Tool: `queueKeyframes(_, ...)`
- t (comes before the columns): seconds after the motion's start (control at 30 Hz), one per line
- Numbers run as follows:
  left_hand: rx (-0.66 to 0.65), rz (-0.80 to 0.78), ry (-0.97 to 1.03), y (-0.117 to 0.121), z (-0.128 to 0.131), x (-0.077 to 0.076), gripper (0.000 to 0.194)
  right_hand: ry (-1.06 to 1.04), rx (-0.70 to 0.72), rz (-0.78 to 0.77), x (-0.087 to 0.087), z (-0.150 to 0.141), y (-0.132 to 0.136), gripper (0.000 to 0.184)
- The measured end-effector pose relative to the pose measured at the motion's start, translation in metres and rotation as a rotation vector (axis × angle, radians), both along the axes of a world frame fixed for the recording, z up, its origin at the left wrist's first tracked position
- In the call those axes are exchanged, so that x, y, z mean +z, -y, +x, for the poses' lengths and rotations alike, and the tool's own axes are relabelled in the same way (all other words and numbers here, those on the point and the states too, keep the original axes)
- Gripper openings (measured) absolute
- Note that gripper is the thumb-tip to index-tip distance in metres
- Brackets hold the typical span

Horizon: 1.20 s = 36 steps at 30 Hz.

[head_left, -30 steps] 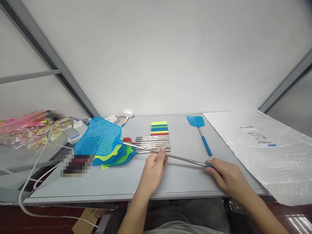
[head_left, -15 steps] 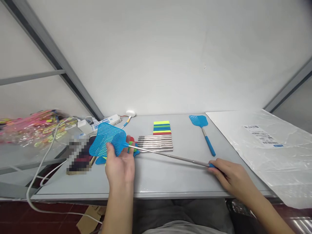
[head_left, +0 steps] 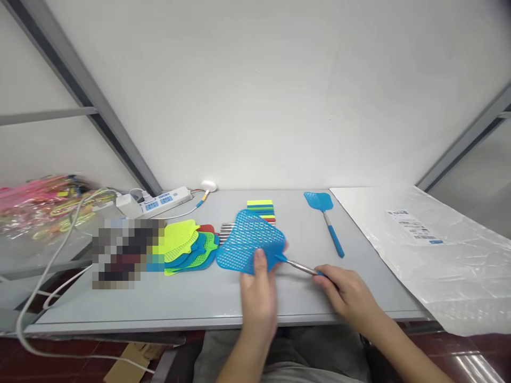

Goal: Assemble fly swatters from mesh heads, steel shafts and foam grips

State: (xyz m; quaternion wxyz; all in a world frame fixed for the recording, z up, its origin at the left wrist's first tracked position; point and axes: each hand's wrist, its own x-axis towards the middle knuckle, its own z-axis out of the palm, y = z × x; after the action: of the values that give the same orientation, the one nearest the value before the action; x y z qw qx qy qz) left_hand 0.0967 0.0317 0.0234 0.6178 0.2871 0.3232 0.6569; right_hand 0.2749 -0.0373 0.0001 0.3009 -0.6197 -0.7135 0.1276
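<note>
Thumb (head_left: 261,261) on top, pinches the mesh head (head_left: 249,239) of a blue swatter (head_left: 274,256) in the left hand (head_left: 259,295), open half a second ago; closes the right hand (head_left: 351,292) round the grip end (head_left: 320,274). Shows a shorter shaft (head_left: 301,267) than then, and a head drawn in from the left. Hovers above the worktop (head_left: 159,306), silvery along the shaft, blue and finely holed at the tilted head. Partly covers metal rods (head_left: 227,232) and coloured tubes (head_left: 260,204); leaves visible, farther right, another swatter (head_left: 327,219).
</note>
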Motion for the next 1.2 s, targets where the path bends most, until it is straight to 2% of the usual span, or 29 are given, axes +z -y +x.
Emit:
queueKeyframes(0.1, -0.05, 0.047, -0.008, 0.005, -0.003, 0.005, 0.044, -0.238, 0.07, -0.151, 0.017, -0.019, -0.007, 0.037)
queueKeyframes(0.17, -0.061, 0.063, -0.022, 0.003, -0.009, 0.009, 0.044, -0.437, 0.134, -0.327, 0.026, -0.024, -0.014, 0.041)
queueKeyframes(0.27, -0.104, 0.05, -0.047, -0.004, -0.02, 0.015, 0.045, -0.808, 0.267, -0.703, 0.028, -0.024, -0.022, 0.045)
queueKeyframes(0.33, -0.147, 0.044, -0.06, -0.009, -0.027, 0.017, 0.044, -0.979, 0.333, -0.857, 0.025, -0.024, -0.026, 0.045)
queueKeyframes(0.37, -0.178, 0.043, -0.065, -0.011, -0.03, 0.017, 0.044, -1.008, 0.337, -0.855, 0.024, -0.025, -0.026, 0.044)
queueKeyframes(0.43, -0.246, 0.033, -0.082, -0.015, -0.034, 0.016, 0.041, -0.93, 0.291, -0.727, 0.025, -0.028, -0.023, 0.042)
queueKeyframes(0.6, -0.315, -0.027, -0.144, -0.023, -0.036, 0.009, 0.044, -0.436, 0.078, -0.3, 0.033, -0.018, -0.013, 0.032)
queueKeyframes(0.67, -0.302, -0.009, -0.269, -0.023, -0.037, 0.003, 0.047, -0.301, -0.084, -0.178, 0.03, -0.001, -0.014, 0.035)
queueKeyframes(0.77, -0.334, 0.11, -0.636, -0.019, -0.043, -0.006, 0.041, -0.086, -0.414, -0.057, 0.018, 0.032, -0.022, 0.038)
queueKeyframes(0.83, -0.385, 0.214, -0.887, -0.016, -0.046, -0.01, 0.034, 0.0, -0.594, -0.06, 0.011, 0.053, -0.029, 0.039)
queueKeyframes(0.9, -0.416, 0.308, -1.039, -0.014, -0.046, -0.013, 0.029, 0.011, -0.664, -0.1, 0.008, 0.067, -0.033, 0.043)
queueKeyframes(1.03, -0.424, 0.386, -1.142, -0.014, -0.042, -0.011, 0.026, 0.007, -0.655, -0.208, 0.013, 0.076, -0.039, 0.051)
queueKeyframes(1.2, -0.44, 0.42, -1.213, -0.016, -0.04, -0.009, 0.027, 0.061, -0.622, -0.281, 0.022, 0.075, -0.046, 0.041)
